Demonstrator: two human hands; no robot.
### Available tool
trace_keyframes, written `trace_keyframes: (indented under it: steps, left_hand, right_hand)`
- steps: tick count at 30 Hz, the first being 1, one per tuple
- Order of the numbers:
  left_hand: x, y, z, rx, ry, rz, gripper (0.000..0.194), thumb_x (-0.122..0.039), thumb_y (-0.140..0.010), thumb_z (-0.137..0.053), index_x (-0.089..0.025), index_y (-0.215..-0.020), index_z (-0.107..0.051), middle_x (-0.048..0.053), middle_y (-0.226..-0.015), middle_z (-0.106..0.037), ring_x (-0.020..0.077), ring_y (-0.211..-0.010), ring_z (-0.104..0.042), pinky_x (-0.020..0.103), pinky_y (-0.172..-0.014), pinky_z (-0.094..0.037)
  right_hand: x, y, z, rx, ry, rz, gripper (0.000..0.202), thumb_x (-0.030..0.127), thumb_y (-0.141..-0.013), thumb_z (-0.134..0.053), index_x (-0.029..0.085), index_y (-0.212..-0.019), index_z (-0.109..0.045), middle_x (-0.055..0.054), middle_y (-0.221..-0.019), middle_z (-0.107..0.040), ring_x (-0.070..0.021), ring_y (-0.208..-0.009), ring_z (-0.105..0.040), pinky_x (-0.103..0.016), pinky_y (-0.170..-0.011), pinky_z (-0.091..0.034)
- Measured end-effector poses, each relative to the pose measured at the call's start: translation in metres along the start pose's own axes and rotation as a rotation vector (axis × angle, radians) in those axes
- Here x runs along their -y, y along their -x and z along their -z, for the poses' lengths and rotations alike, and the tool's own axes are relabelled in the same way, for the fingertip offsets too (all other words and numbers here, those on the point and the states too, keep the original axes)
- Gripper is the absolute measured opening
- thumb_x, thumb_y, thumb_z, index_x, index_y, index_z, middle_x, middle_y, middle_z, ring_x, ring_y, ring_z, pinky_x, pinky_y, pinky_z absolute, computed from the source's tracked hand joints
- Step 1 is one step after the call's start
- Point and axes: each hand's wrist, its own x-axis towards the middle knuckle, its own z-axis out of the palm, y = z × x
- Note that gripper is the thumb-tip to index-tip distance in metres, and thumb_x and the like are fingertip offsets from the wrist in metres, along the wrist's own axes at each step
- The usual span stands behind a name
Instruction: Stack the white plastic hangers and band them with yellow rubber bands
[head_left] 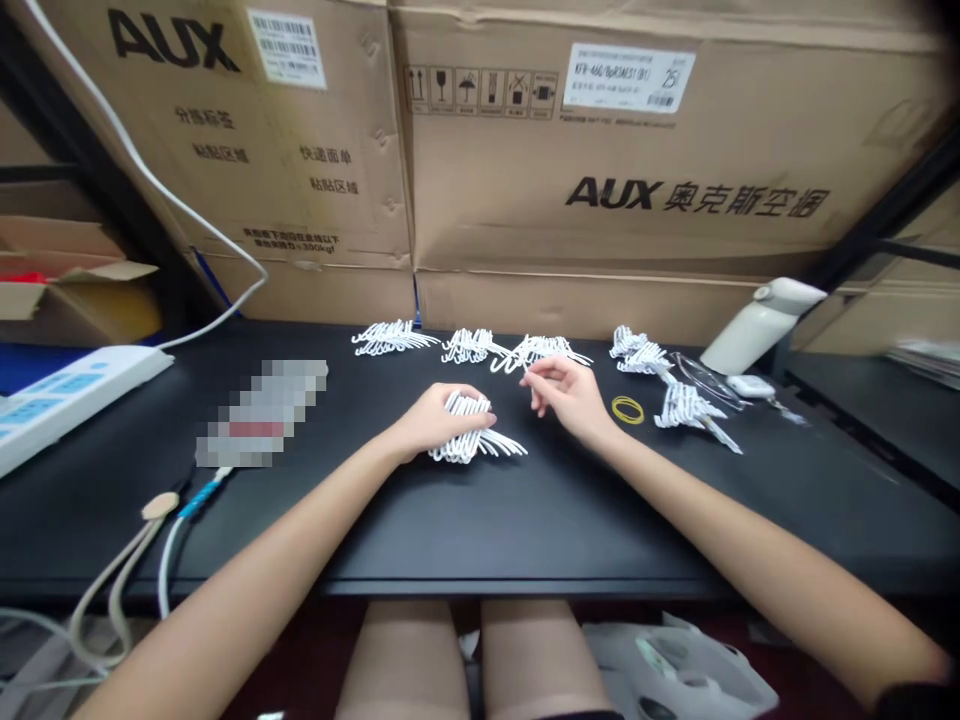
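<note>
My left hand (442, 420) is closed around a bunch of white hooks (459, 445), thin coated pieces with curved ends, held just above the black table. Their straight ends fan out to the right. My right hand (564, 395) pinches a single white hook (504, 364) between thumb and fingertips, close to a loose pile of similar hooks (551, 348) behind it. Two more piles, a middle one (471, 345) and a left one (390, 338), lie along the back. To the right are a bundle of hooks (686, 405) and another group (637, 350).
Yellow rubber bands (628, 410) lie right of my right hand. A white bottle (761, 325) leans at the back right near a small white case (750, 387). Cardboard boxes (525, 220) wall the back. A power strip (82, 400) and a blurred-out device (262, 415) with a cable are at left.
</note>
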Motion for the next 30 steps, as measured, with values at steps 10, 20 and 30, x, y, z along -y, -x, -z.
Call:
trace_keyframes:
  steps: [10,20,30]
  left_hand:
    - [0.003,-0.002,0.001,-0.221,0.004,-0.065,0.037,-0.047,-0.064,-0.071,-0.016,-0.085,-0.07,0.005,-0.081,-0.07,0.0203,-0.072,-0.063,0.031,-0.071,-0.049]
    - [0.001,-0.002,0.001,-0.235,-0.084,-0.108,0.039,-0.049,-0.067,-0.069,-0.016,-0.088,-0.069,0.006,-0.09,-0.07,0.0217,-0.083,-0.062,0.031,-0.079,-0.046]
    - [-0.001,-0.001,0.001,-0.254,-0.052,-0.12,0.042,-0.052,-0.069,-0.066,-0.015,-0.09,-0.068,0.005,-0.085,-0.069,0.0186,-0.074,-0.06,0.028,-0.068,-0.045]
  right_hand:
    - [-0.007,0.007,0.013,0.174,0.179,-0.019,0.031,0.042,-0.074,-0.066,0.014,-0.083,-0.06,-0.006,-0.076,-0.065,-0.0085,-0.046,-0.054,-0.021,-0.04,-0.044]
    - [-0.001,0.013,0.008,0.289,0.223,-0.041,0.031,0.043,-0.075,-0.064,0.012,-0.083,-0.064,-0.006,-0.072,-0.066,-0.0089,-0.046,-0.053,-0.022,-0.042,-0.044]
    - [0.005,0.018,0.002,0.384,0.153,-0.079,0.03,0.04,-0.075,-0.063,0.012,-0.085,-0.067,-0.006,-0.074,-0.068,-0.0074,-0.044,-0.05,-0.022,-0.044,-0.043]
